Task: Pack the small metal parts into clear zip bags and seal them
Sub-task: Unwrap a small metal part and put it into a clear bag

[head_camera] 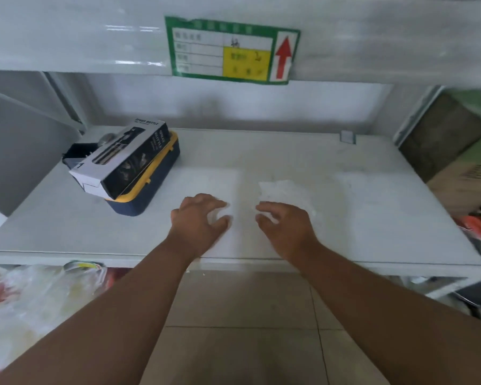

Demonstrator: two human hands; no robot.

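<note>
Both my hands hover over the white shelf top (372,218), near its front edge. My left hand (199,218) has loosely curved fingers over a flat pale sheet (208,179) and holds nothing that I can make out. My right hand (285,226) has relaxed, spread fingers at the near edge of a crumpled pile of clear zip bags (285,190). Blur hides whether the fingertips touch the plastic. No small metal parts are visible.
At the back left a navy and yellow case (147,187) carries a black and white spray bottle carton (122,159). A green label with a red arrow (231,50) hangs on the shelf above. Cardboard boxes (461,168) stand to the right; plastic-wrapped goods (34,307) lie below left.
</note>
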